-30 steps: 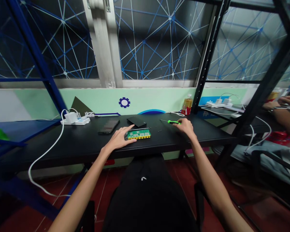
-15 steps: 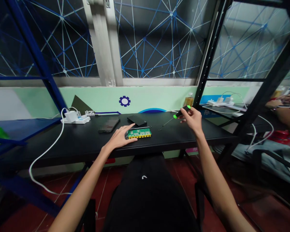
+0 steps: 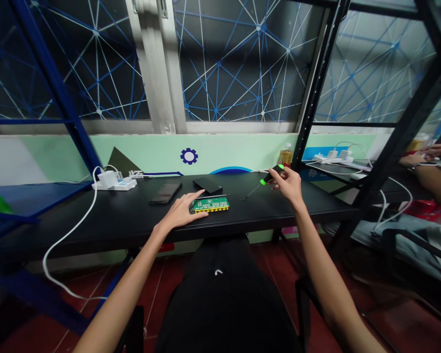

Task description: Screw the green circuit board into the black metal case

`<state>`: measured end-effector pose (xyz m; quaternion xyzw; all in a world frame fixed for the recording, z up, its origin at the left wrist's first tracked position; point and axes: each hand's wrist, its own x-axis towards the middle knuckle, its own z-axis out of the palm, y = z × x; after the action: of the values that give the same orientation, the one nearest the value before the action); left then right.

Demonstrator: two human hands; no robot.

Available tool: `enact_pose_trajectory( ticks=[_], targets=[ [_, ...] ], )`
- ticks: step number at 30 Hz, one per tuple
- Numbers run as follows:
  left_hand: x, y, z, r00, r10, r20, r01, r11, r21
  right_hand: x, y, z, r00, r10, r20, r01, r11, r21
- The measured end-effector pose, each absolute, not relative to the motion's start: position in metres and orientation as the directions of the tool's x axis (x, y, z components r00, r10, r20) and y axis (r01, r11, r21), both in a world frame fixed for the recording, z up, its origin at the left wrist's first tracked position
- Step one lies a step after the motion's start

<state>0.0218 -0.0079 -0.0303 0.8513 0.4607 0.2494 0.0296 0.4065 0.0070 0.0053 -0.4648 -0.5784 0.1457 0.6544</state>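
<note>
A green circuit board (image 3: 213, 203) with a yellow front edge lies on the black table (image 3: 132, 220). My left hand (image 3: 182, 211) rests flat on the table with its fingers stretched onto the board's left end. My right hand (image 3: 288, 184) is raised above the table to the right and grips a screwdriver (image 3: 268, 177) with a black and green handle. Its thin shaft slants down to the left, with the tip close to the table near some tiny dark bits, right of the board.
A dark phone (image 3: 165, 192) and a black flat case (image 3: 207, 185) lie behind the board. A white power strip (image 3: 113, 182) with a trailing cable sits at back left. A bottle (image 3: 285, 156) stands by the black rack post (image 3: 312, 98). Another person's arm (image 3: 426, 171) rests at the neighbouring desk.
My right hand picked the screwdriver up off the table and raised it, then lowered it a little, tip towards the table. The left hand stayed on the board.
</note>
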Motion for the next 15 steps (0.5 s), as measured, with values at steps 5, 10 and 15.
enact_pose_trajectory(
  ticks=[5, 10, 15],
  targets=[
    [0.020, -0.006, -0.032, 0.458, 0.785, 0.417, 0.750, -0.593, 0.294, 0.402, 0.003, 0.007, 0.276, 0.745, 0.608, 0.331, 0.520, -0.787],
    [0.019, -0.003, -0.034, 0.460, 0.768, 0.445, 0.724, -0.615, 0.313, 0.399, 0.000, 0.010, 0.289, 0.744, 0.602, 0.267, 0.541, -0.797],
    [0.028, -0.010, -0.026, 0.427, 0.764, 0.484, 0.733, -0.606, 0.310, 0.391, -0.008, 0.018, 0.291, 0.749, 0.595, 0.092, 0.598, -0.797]
  ],
)
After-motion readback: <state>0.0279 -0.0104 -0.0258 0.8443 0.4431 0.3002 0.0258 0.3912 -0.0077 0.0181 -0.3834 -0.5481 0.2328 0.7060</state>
